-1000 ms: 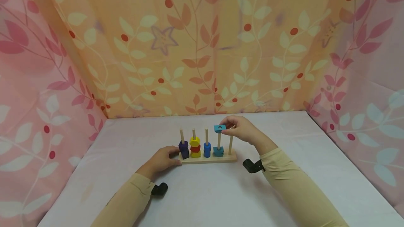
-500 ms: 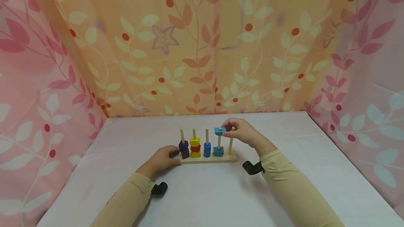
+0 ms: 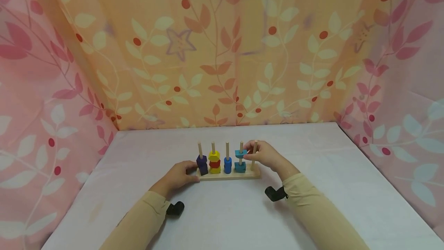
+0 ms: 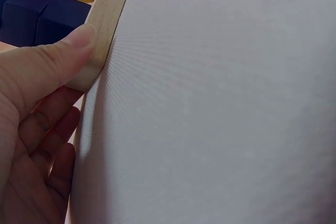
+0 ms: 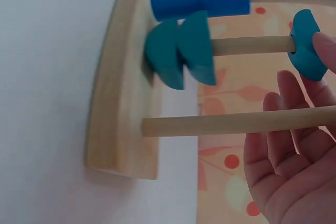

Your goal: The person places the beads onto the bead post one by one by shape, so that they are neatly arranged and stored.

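Observation:
A wooden peg stacker (image 3: 227,177) with several upright pegs stands on the table. My left hand (image 3: 177,174) grips its left end, thumb on the wooden base (image 4: 107,27) beside dark purple blocks (image 4: 44,18). With thumb and fingers, my right hand (image 3: 268,156) pinches a teal half-round block (image 5: 305,45). That block is threaded on the fourth peg, partway down, with a gap above two teal blocks (image 5: 184,51) at the bottom. The rightmost peg (image 5: 231,121) is bare and passes in front of the right fingers.
Yellow and red blocks (image 3: 215,162) fill the second peg, and blue cylinders (image 3: 227,164) sit on the third. A white cloth covers the table (image 3: 222,215). Patterned curtains (image 3: 222,49) enclose the back and both sides.
My right hand has lowered the teal block from over the tip of the fourth peg to partway down it. The left hand keeps its grip on the stacker's end.

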Tool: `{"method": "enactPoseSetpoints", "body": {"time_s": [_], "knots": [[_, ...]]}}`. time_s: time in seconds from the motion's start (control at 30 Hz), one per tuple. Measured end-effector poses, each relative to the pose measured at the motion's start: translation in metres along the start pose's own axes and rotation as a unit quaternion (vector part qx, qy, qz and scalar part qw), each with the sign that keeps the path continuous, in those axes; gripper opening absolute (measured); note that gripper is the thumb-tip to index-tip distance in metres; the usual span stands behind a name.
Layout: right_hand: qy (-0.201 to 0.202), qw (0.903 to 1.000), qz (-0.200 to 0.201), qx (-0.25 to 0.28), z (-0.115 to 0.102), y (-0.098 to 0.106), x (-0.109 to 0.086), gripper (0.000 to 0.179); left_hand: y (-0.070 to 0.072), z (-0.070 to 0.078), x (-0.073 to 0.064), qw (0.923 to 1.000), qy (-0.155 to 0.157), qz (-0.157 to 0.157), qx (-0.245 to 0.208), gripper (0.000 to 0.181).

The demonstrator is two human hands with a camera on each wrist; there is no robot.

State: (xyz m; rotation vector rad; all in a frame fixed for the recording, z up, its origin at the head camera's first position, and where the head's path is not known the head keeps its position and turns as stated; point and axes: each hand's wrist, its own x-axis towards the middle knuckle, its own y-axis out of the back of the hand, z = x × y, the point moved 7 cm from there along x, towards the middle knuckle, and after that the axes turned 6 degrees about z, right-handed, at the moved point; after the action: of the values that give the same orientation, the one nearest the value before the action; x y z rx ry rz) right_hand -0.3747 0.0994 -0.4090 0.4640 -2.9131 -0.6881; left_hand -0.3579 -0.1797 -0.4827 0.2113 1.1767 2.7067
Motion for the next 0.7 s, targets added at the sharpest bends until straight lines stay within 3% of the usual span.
{"method": "enactPoseSetpoints", "body": {"time_s": [0.37,0.7], "knots": [[-0.033,0.9991,0.016,-0.019,0.026,-0.012,0.002,0.018,0.0,-0.002,0.0,1.0,0.007,-0.002,0.003,0.052],[-0.04,0.9987,0.023,-0.019,0.033,-0.017,0.002,0.017,0.0,-0.002,0.001,0.9999,0.015,-0.001,0.007,0.052]]}}
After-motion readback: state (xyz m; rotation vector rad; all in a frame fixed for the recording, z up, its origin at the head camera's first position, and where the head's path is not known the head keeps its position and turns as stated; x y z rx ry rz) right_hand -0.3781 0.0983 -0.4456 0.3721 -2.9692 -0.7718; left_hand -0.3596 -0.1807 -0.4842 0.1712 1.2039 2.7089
